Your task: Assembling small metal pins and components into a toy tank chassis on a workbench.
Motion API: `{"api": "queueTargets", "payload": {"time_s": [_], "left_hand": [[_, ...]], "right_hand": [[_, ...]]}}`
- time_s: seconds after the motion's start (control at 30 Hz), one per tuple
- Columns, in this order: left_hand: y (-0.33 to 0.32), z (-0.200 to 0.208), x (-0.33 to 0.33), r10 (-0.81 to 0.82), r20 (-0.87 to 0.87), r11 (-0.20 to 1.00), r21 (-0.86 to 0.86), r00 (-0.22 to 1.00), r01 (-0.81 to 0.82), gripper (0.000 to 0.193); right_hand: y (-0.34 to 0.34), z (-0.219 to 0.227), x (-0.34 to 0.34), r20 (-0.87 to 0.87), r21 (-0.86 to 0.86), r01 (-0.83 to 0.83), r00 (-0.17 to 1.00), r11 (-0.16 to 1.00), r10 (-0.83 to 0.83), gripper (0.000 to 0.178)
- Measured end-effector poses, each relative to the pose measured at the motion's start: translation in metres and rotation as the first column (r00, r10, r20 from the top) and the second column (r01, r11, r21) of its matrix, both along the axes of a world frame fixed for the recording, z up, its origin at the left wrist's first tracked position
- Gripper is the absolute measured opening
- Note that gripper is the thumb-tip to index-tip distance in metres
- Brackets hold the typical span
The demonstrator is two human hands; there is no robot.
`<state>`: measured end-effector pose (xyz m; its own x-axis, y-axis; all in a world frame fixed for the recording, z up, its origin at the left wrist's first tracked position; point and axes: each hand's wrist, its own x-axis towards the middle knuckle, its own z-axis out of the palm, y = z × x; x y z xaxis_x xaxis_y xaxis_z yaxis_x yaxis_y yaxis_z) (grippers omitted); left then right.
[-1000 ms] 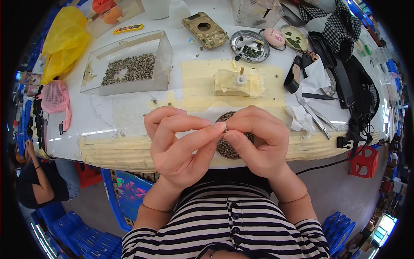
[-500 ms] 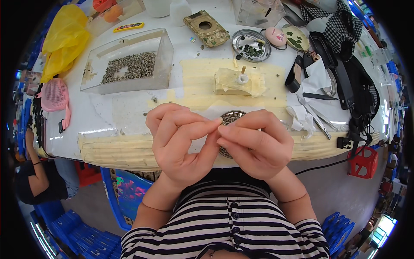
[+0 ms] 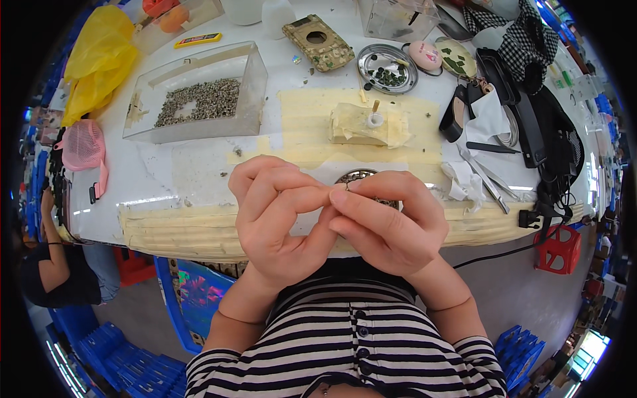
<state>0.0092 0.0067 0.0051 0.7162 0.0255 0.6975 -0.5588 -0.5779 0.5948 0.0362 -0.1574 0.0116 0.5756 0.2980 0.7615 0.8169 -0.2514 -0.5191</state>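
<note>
My left hand (image 3: 282, 222) and my right hand (image 3: 398, 222) meet fingertip to fingertip above the table's front edge. Thumb and forefinger of each are pinched together, and whatever lies between them is too small or too covered to name. Partly hidden behind my right hand is a round metal dish (image 3: 358, 175) holding small metallic pieces. Beyond my hands stands a block wrapped in cream tape (image 3: 355, 129), with a short peg and a white ring on top.
A clear bin (image 3: 192, 132) of small metallic pieces stands at the left. Farther back are a camouflage-patterned box (image 3: 318, 43) and a round tray (image 3: 387, 68) with dark green bits. Tweezers (image 3: 488, 179), white tissue (image 3: 464, 184) and black straps (image 3: 531, 126) lie at the right. A person (image 3: 56, 265) sits at far left.
My pinched fingertips have shifted slightly left, and more of the metal dish shows behind them. At far left, the other person's arm has moved a little.
</note>
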Motion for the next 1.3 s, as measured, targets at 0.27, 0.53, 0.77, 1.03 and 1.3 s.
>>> {"api": "queueTargets", "payload": {"time_s": [0.27,0.53,0.77,1.03,1.3], "left_hand": [[0.002,-0.002,0.002,-0.014,0.012,0.998,-0.067,1.000,0.015,0.026],[0.004,0.004,-0.002,-0.006,0.088,0.998,0.059,0.996,0.001,0.033],[0.005,0.003,-0.002,-0.033,0.093,0.997,0.074,0.995,0.027,0.034],[-0.001,0.000,0.000,0.019,0.027,1.000,0.005,0.999,-0.019,0.028],[0.001,-0.001,0.000,0.020,0.050,0.998,-0.063,0.999,-0.017,0.027]], "right_hand": [[0.003,-0.001,-0.002,-0.073,0.042,0.096,0.993,0.994,-0.093,0.023],[-0.007,0.002,0.001,-0.446,0.190,-0.153,0.866,0.970,0.224,0.013],[-0.007,0.005,-0.003,-0.625,0.494,-0.114,0.642,0.862,0.443,0.009],[0.001,0.000,0.000,-0.077,0.090,0.000,0.997,0.996,0.007,0.029],[0.001,0.001,-0.003,-0.166,0.052,0.046,0.986,0.998,-0.037,0.029]]}}
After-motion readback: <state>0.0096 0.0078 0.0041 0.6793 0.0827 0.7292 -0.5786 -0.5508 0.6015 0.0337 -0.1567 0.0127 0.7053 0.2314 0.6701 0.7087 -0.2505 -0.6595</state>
